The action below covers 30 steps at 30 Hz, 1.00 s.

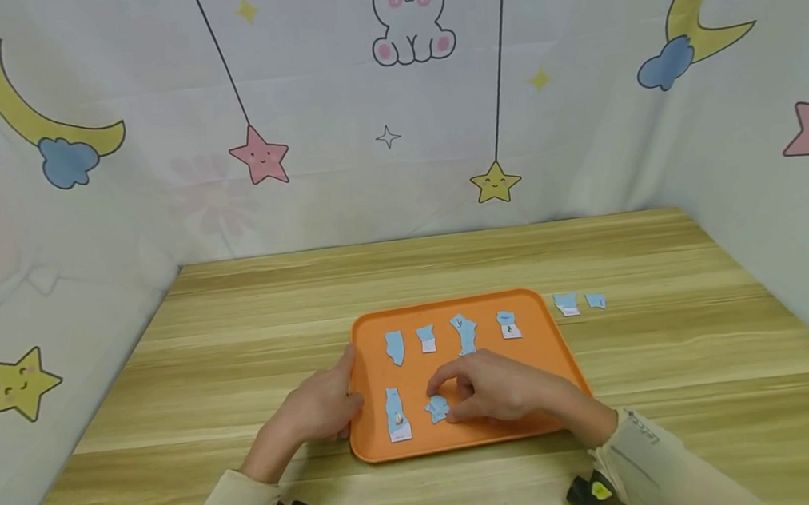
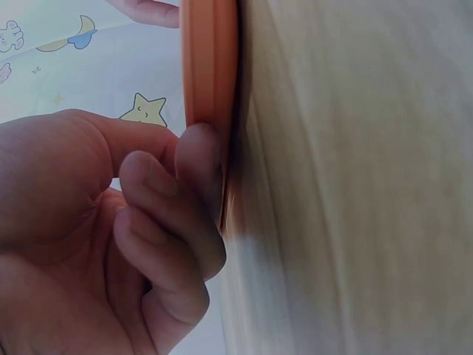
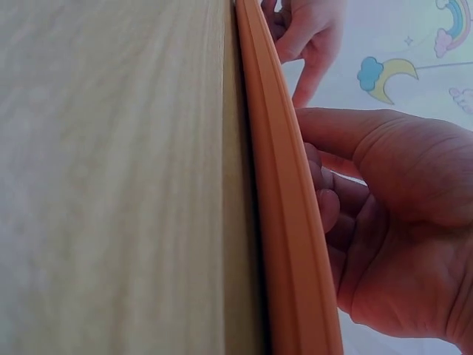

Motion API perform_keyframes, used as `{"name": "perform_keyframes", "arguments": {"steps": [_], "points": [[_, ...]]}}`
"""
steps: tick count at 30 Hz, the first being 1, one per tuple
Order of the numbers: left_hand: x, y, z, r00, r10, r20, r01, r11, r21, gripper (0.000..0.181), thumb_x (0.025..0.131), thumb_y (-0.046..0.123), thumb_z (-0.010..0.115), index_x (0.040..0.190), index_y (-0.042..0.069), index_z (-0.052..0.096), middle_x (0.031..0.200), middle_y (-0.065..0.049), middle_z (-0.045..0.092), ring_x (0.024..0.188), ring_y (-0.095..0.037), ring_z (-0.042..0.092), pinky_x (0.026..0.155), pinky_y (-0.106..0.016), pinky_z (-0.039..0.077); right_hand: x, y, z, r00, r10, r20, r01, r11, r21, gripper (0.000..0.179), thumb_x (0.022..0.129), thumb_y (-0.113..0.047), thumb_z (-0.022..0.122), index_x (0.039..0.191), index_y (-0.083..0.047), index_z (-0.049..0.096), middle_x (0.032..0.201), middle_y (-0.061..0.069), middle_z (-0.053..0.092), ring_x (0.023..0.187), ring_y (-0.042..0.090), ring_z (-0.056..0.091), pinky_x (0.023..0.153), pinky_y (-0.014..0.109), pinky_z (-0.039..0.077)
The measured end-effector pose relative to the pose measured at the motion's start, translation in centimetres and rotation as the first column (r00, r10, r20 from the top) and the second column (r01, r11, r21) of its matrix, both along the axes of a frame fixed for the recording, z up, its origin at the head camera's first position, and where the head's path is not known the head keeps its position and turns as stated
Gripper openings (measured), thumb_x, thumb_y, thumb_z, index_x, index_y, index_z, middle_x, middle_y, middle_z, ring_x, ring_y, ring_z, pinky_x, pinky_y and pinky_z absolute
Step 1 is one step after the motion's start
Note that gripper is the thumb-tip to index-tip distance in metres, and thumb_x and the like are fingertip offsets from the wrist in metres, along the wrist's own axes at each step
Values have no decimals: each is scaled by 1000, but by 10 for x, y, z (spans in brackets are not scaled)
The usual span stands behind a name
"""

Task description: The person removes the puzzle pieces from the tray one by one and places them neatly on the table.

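Observation:
An orange tray (image 1: 415, 373) lies on the wooden table with torn-edged light blue paper pieces on it. My left hand (image 1: 319, 404) holds the tray's left edge, its index finger along the rim and its thumb at the side. In the left wrist view, the other fingers of this hand (image 2: 159, 222) curl beside the tray's orange edge (image 2: 209, 63). Over the tray's front middle, my right hand (image 1: 499, 386) pinches a small blue jagged paper piece (image 1: 437, 408) between thumb and index finger. The tray wall hides this piece in the right wrist view.
A tall blue-and-white piece (image 1: 395, 414) lies at the tray's front left. Along its back half are several more pieces, such as a forked one (image 1: 465, 332). Two pieces, including a small one (image 1: 596, 301), rest on the table (image 1: 674, 357) right of the tray. A printed curtain (image 1: 342, 202) encloses the table.

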<state>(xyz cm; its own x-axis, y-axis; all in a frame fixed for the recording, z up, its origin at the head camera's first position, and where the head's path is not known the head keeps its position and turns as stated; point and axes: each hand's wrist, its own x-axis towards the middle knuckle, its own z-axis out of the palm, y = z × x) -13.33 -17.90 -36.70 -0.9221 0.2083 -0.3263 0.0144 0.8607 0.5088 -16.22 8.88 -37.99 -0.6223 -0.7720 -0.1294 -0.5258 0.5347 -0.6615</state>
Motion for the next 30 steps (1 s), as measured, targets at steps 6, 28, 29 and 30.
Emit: {"name": "perform_keyframes", "arguments": {"steps": [6,28,29,30], "points": [[-1,0,-1,1000,0,6,0,1000,6,76,92,13,49,153,4,5,53,-3,59,40,-16,52,40,-27,38,-2,1,-1,1000,5,31,-4,1000,-18,27,86,-24,70,113,-24,65,56,-9,47,49,4,42,52,20,36],[1,0,0,1000,-10,-1,10,1000,27,76,90,10,48,152,1,5,51,-3,58,38,-15,50,40,-26,36,-11,19,9,984,-148,99,155,985,-74,28,87,-23,68,115,-21,63,55,-8,43,49,6,38,51,22,34],[1,0,0,1000,-11,-2,11,1000,25,76,90,10,48,152,0,5,51,-3,58,38,-15,50,40,-26,35,-12,20,10,984,-151,98,158,984,-77,29,87,-23,68,116,-20,63,55,-8,43,49,6,38,51,22,34],[1,0,0,1000,-12,-3,12,1000,25,76,90,10,48,152,0,5,51,-3,58,38,-15,50,40,-26,35,-12,21,11,984,-153,96,160,984,-75,30,88,-22,67,117,-19,62,54,-8,43,49,6,38,51,22,34]]}}
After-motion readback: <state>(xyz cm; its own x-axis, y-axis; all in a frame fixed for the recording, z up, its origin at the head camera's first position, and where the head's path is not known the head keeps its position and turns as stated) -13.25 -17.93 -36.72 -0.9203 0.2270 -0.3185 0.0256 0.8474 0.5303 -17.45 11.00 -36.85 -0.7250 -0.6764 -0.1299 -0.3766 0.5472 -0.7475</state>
